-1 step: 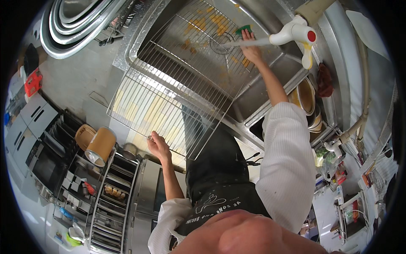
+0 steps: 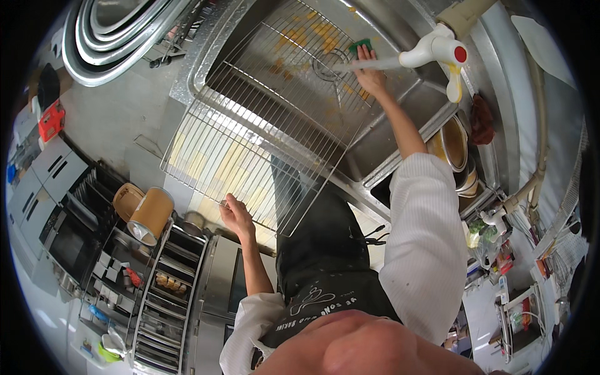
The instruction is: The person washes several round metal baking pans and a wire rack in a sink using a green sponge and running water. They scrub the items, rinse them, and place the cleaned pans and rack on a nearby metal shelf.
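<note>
My left hand (image 2: 237, 217) pinches the near edge of a large wire cooling rack (image 2: 212, 147). The rack slants from my hand across the sink's front rim, its far part inside the steel sink (image 2: 400, 61). My right hand (image 2: 370, 76) is down in the sink beside the rack's right side, holding a green scouring pad (image 2: 360, 46) under its fingertips. From a white tap (image 2: 431, 52) with a red cap, a stream of water runs left past my right fingers toward the drain (image 2: 326, 64). Orange-yellow scraps (image 2: 322, 34) lie on the sink bottom.
Nested metal bowls (image 2: 94, 75) stand at the upper left. Round tins (image 2: 447, 145) sit right of the sink, below a dark red cloth (image 2: 481, 119). Behind my left arm are a tray rack (image 2: 165, 306) and a tan drum-shaped container (image 2: 150, 215). A pipe (image 2: 531, 181) runs along the right.
</note>
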Available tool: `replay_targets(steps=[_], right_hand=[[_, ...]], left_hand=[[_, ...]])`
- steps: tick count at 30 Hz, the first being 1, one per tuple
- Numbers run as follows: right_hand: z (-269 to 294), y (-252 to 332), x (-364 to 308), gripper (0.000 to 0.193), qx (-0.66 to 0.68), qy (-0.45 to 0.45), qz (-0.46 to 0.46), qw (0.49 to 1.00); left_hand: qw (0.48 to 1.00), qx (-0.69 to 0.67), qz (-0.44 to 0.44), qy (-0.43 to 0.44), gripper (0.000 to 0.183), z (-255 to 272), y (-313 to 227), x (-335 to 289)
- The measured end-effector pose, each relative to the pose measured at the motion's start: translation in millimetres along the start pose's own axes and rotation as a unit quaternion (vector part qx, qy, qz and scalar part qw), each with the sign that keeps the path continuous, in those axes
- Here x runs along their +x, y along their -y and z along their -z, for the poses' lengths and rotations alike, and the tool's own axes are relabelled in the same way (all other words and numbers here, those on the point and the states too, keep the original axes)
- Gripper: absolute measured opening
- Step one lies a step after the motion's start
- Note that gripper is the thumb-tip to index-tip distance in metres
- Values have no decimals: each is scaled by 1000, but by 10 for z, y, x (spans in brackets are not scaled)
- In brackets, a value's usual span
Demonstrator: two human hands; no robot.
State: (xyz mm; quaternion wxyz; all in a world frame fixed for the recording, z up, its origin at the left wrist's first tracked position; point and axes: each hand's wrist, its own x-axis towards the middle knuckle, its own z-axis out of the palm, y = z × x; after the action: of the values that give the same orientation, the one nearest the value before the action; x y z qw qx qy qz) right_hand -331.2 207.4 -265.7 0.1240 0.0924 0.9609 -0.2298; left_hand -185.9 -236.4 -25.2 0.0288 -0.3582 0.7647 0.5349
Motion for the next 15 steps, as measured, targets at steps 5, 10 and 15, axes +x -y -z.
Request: replay_targets(steps=[5, 10, 15], right_hand=[[353, 1041, -837, 60, -8, 62, 91, 994], [614, 1416, -1111, 59, 47, 101, 334, 936], [422, 1621, -507, 64, -11, 51, 353, 934]], left_hand=[[1000, -8, 27, 9, 34, 33, -35, -75], [999, -4, 43, 4, 32, 335, 17, -93], [995, 8, 98, 28, 32, 859, 123, 56]])
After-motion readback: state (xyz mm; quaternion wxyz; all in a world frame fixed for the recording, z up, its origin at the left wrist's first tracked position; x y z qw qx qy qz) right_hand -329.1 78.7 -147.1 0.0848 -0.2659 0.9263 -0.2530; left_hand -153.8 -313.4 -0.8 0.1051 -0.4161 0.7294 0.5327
